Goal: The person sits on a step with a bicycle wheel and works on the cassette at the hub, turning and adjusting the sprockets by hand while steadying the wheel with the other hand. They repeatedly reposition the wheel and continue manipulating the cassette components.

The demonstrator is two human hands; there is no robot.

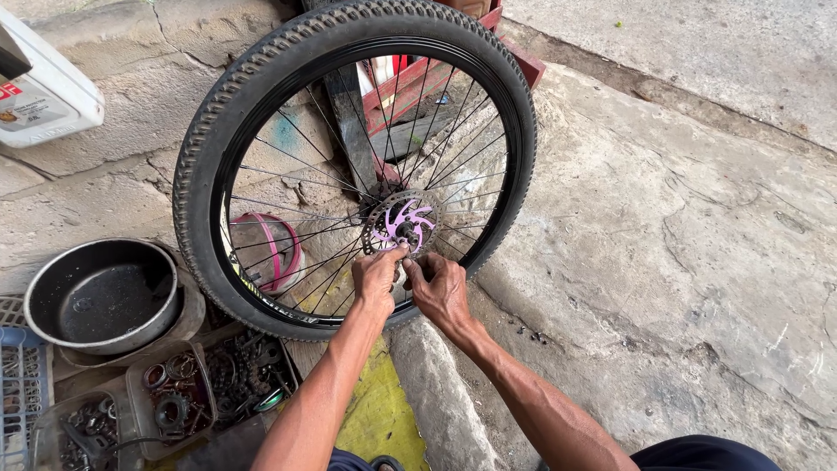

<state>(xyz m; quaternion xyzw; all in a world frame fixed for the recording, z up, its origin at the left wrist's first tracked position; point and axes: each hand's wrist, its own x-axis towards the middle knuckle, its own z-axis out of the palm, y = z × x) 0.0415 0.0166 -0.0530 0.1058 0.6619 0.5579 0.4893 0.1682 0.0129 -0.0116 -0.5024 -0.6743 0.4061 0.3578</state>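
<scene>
Bicycle wheel [261,96] stands upright on the concrete floor [680,227]. Left hand [375,279] and right hand [438,292] meet at the hub, fingers [394,255] pinched on a small part below the purple disc rotor [401,225]. White rectangular container [44,87] with red-marked label lies at the floor's upper left edge. Round black pan [100,296] sits left of the wheel

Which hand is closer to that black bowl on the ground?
Left. The left hand is at the wheel's purple hub disc, on the side toward the black bowl. The right hand is beside it, farther from the bowl.
</scene>
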